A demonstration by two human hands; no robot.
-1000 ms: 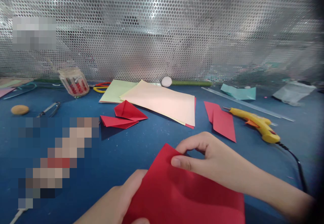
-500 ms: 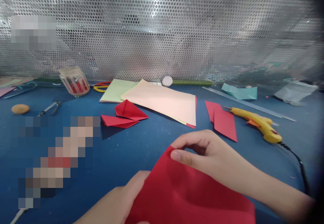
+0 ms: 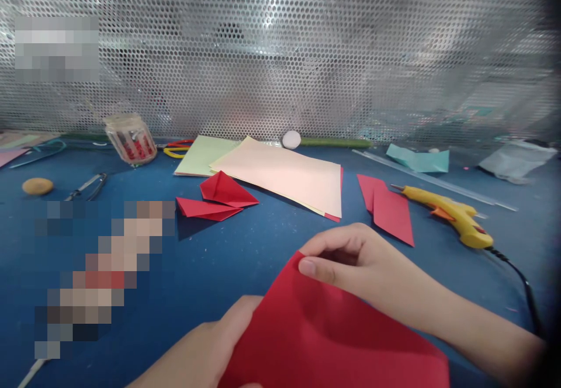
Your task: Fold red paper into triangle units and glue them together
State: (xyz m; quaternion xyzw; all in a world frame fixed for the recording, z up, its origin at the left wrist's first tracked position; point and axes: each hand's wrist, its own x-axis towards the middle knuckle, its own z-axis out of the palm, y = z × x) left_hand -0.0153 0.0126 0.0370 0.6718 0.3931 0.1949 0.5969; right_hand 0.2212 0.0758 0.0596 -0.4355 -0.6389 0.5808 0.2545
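A large red sheet of paper (image 3: 346,341) is held low in front of me, bent over on itself and running past the bottom edge of the view. At its upper corner, the thumb and forefinger of my right hand (image 3: 355,259) pinch the paper. My left hand (image 3: 219,341) grips the sheet's left side; its fingers are mostly hidden behind the paper, and a thumb tip shows at the bottom. Beyond lie two folded red paper pieces (image 3: 228,188). Further red paper rectangles (image 3: 392,215) rest to the right.
A yellow glue gun (image 3: 456,215) with a black cord lies at right. Pale paper sheets (image 3: 284,172), scissors (image 3: 177,152), a jar with red bits (image 3: 131,139) and a white ball (image 3: 291,139) stand near the perforated metal panel (image 3: 280,55). A blurred patch covers the left.
Both hands keep their hold on the red sheet with almost no movement. The whole scene has shifted slightly to the right in view.
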